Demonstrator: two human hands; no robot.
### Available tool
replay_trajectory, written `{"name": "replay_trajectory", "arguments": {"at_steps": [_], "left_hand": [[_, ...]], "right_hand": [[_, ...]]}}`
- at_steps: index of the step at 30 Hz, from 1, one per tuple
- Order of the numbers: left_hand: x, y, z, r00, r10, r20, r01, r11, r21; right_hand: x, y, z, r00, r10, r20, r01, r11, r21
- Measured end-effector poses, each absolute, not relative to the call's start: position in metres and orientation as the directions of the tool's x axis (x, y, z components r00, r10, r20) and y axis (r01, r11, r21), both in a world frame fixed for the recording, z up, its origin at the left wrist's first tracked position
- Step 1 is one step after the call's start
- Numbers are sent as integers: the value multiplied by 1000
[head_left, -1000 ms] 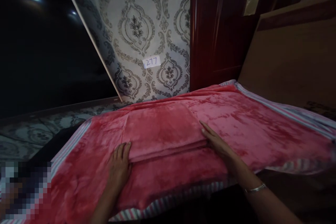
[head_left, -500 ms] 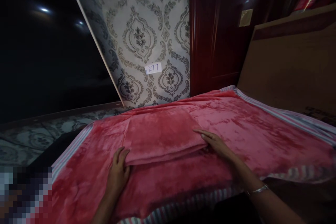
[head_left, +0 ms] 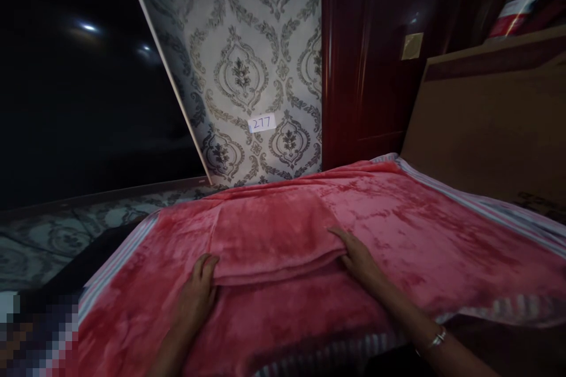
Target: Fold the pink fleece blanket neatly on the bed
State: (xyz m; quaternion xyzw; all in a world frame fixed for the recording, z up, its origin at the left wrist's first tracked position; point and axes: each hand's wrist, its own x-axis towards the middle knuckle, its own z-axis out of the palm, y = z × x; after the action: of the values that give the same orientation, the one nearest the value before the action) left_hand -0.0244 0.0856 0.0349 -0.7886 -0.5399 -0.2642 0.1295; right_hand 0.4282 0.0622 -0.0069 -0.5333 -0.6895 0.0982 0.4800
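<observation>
A folded pink plush cloth (head_left: 269, 235) lies on a larger pink plush blanket (head_left: 398, 230) with striped borders. My left hand (head_left: 197, 291) is at the cloth's near left corner, fingers curled over its side edge. At the near right corner, my right hand (head_left: 360, 259) has its fingers on top and its thumb hidden by the edge. Between the hands, the front edge shows stacked layers, slightly bowed. A silvery bracelet (head_left: 437, 337) circles my right wrist.
A large dark screen (head_left: 88, 100) stands at left. Behind the blanket is patterned wallpaper (head_left: 241, 73) with a paper label (head_left: 262, 123) reading 277. A dark red wooden panel (head_left: 354, 88) and a cardboard box (head_left: 481, 112) stand at right, with a bottle (head_left: 519, 12) above the box.
The view has tilted up a little, so the scene sits lower. Both hands stay at the cloth's near corners; the right fingers look slightly more bent.
</observation>
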Motion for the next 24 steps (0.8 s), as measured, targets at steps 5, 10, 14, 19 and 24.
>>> {"name": "replay_trajectory", "arguments": {"at_steps": [5,10,14,19,24], "left_hand": [[-31,102,91,304,703,643,874,-474,105],[-15,102,206,232,680,696,819,-522,237],[-1,103,276,133,740,659,698,-542,468],[10,128,284,109,956,272,314,-293,903],[22,161,218,184,980,-68,165,38,986]], "right_hand": [[437,77,51,114,777,619,678,394,-621],[458,81,157,140,635,759,694,484,-533],[476,77,224,180,634,752,586,545,-600],[485,88,234,213,848,485,209,445,-871],[474,114,178,190,969,157,62,148,-987]]}}
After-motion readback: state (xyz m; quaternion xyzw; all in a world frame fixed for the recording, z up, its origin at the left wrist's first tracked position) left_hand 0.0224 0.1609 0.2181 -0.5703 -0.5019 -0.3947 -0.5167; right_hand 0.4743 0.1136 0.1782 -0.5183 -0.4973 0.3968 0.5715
